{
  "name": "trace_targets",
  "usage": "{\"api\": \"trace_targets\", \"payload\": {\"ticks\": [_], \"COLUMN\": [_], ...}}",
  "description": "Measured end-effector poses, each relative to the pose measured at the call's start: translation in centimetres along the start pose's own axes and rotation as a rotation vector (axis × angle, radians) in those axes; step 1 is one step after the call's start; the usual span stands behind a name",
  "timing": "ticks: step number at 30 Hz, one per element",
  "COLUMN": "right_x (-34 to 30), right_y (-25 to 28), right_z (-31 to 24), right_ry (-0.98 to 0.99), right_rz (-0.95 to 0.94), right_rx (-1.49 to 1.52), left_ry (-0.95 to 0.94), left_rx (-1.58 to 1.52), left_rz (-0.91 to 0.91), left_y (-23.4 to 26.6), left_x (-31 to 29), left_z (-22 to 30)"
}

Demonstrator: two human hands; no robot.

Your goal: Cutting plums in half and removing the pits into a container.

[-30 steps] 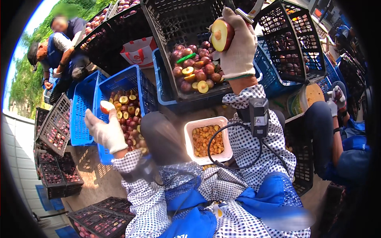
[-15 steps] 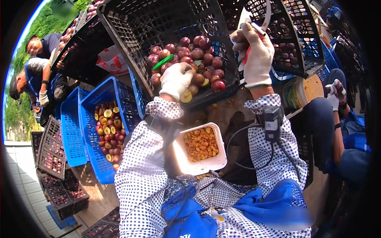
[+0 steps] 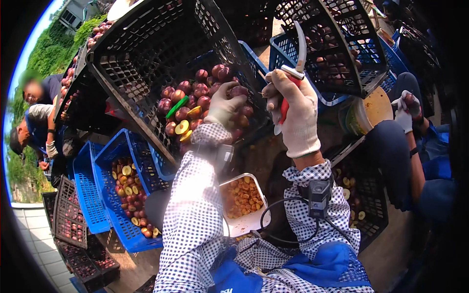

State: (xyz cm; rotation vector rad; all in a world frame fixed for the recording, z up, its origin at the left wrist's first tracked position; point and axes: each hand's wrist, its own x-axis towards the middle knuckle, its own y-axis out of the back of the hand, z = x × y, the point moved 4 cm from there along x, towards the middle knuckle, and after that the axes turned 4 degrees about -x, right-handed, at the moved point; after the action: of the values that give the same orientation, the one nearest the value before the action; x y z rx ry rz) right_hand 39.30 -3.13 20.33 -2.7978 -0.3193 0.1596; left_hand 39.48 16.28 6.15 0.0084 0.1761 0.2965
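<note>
Plums, round, whole and dark red [image 3: 184, 87], lie heaped in a tilted black latticed plastic crate [image 3: 137, 83] in front of us; we judge these to be what is left. Our left grip [image 3: 224, 105] reaches in, thumb and fingers closed around one glossy dark red plum [image 3: 239, 91]. Our right grip [image 3: 298, 117] is clenched on a red-handled tool with a curved pale metal blade [image 3: 301, 46], apart from the fruit. Yellow-fleshed cut halves [image 3: 182, 127] sit among the whole plums, near a slim bright green strip [image 3: 177, 106]. What looks done is the pile of halved plums [image 3: 127, 170] in the blue plastic crate [image 3: 118, 219] to our left, and the small orange-brown pieces [image 3: 244, 195] in a white plastic tub [image 3: 242, 228]. We judge the work well under way, unfinished; how deep the heap goes, we cannot tell.
</note>
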Motion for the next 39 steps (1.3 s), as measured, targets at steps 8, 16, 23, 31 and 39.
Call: {"api": "trace_targets", "payload": {"ticks": [8, 16, 23, 31, 39], "right_x": [-4.3, -19.4, -23.8, -24.6, -24.4], "right_y": [-2.7, -3.8, -4.3, -3.7, -2.4], "right_z": [-0.4, 2.7, 2.7, 3.8, 7.1], "right_ry": [0.204, 0.339, 0.544, 0.497, 0.547], "right_rz": [-0.334, -0.546, -0.522, -0.537, -0.414], "right_rx": [0.091, -0.479, -0.751, -0.867, -0.861], "left_ry": [-0.115, -0.023, 0.125, 0.134, 0.132], "left_rx": [-0.843, -0.992, -0.922, -0.94, -0.77], "left_rz": [-0.155, 0.08, 0.222, 0.289, 0.273], "left_y": [4.3, 2.6, 1.0, 0.7, 1.1], "left_x": [-17.6, -29.2, -33.7, -35.1, -33.5], "left_z": [8.7, 6.7, 5.2, 5.4, 4.7]}}
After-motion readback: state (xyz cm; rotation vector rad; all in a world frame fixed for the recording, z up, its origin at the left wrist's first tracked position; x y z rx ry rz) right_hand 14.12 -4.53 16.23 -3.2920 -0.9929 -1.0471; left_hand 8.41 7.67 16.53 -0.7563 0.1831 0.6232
